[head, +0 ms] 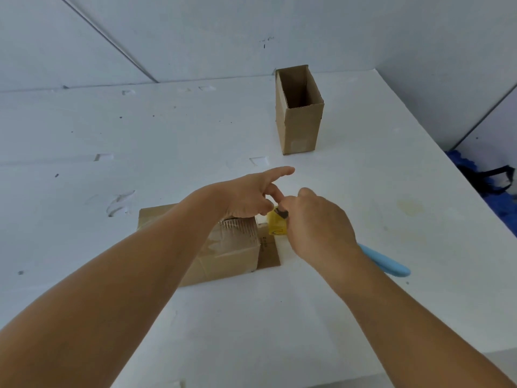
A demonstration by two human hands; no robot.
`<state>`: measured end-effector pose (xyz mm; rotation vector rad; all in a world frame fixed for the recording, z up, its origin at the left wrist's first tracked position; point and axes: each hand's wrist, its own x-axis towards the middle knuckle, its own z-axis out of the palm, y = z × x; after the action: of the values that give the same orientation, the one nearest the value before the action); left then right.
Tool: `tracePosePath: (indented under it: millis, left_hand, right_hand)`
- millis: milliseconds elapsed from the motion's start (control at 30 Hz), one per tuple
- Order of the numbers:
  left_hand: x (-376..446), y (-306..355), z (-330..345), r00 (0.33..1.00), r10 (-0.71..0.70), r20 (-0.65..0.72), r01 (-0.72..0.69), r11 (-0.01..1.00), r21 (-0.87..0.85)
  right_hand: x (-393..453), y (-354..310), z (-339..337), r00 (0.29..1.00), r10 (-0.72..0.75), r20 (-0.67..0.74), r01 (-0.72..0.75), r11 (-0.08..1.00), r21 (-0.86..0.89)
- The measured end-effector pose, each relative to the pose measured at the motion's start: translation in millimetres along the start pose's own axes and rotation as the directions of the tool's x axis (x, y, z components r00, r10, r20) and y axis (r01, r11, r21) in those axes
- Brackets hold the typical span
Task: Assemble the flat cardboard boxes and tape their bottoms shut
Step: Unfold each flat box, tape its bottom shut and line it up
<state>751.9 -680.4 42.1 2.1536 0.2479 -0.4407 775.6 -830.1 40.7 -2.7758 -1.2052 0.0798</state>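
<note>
A cardboard box (232, 247) lies on its side on the white table (195, 141), clear tape over its end flaps, with a flat cardboard piece under it. At the box's far right corner, my right hand (316, 222) grips a yellow tape roll (277, 226). My left hand (251, 197) is just left of the roll, thumb and a finger pinched at the tape's end, forefinger pointing outward. A second assembled box (299, 113) stands upright with its top open at the back right.
A light blue scissors handle (386, 263) lies on the table, partly hidden under my right wrist. The table's right edge runs diagonally past a dark blue object (486, 189) on the floor. White walls stand behind the table.
</note>
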Motion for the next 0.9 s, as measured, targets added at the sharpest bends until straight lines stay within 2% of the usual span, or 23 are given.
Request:
tracePosePath:
  millis: [67, 167, 233, 300, 400, 567, 633, 667, 733, 800, 900]
  left_hand:
    - [2, 2, 1, 1.000, 0.024, -0.004, -0.024, 0.998, -0.050]
    - [4, -1, 0, 0.999, 0.046, -0.012, -0.046, 0.997, -0.058]
    - [3, -3, -2, 0.999, 0.034, -0.002, -0.034, 0.999, -0.041]
    - [3, -2, -2, 1.000, 0.022, 0.011, -0.021, 0.999, -0.038]
    - [3, -3, 0, 1.000, 0.014, 0.024, -0.014, 0.999, -0.031]
    - [4, -5, 0, 1.000, -0.003, 0.023, 0.006, 0.995, -0.104]
    - [4, -6, 0, 1.000, -0.001, 0.023, 0.004, 0.991, -0.132]
    - [5, -6, -1, 1.000, 0.002, 0.022, 0.001, 0.990, -0.142]
    - [5, -7, 0, 1.000, 0.005, 0.023, -0.001, 0.987, -0.158]
    - [5, -7, 0, 1.000, 0.002, 0.018, 0.001, 0.987, -0.163]
    - [5, -5, 1, 1.000, -0.009, 0.011, 0.010, 0.987, -0.159]
  right_hand:
    - [-1, 0, 8, 0.997, -0.019, 0.081, 0.021, 1.000, -0.016]
    - [-15, 1, 27, 0.964, -0.032, 0.266, -0.001, 0.992, 0.123]
    - [-21, 13, 36, 0.951, -0.033, 0.307, -0.039, 0.973, 0.226]
    - [-27, 32, 41, 0.934, 0.001, 0.357, -0.095, 0.965, 0.244]
    - [-36, 59, 51, 0.932, 0.074, 0.355, -0.160, 0.962, 0.219]
    - [-49, 92, 68, 0.887, 0.180, 0.426, -0.269, 0.950, 0.158]
    - [-53, 94, 69, 0.922, 0.221, 0.319, -0.277, 0.950, 0.142]
    - [-53, 90, 67, 0.940, 0.246, 0.239, -0.297, 0.930, 0.214]
    - [-49, 74, 59, 0.946, 0.291, 0.144, -0.324, 0.808, 0.492]
    - [-42, 52, 55, 0.943, 0.292, 0.158, -0.312, 0.619, 0.721]
    - [-31, 22, 65, 0.946, 0.298, 0.128, -0.255, 0.442, 0.860]
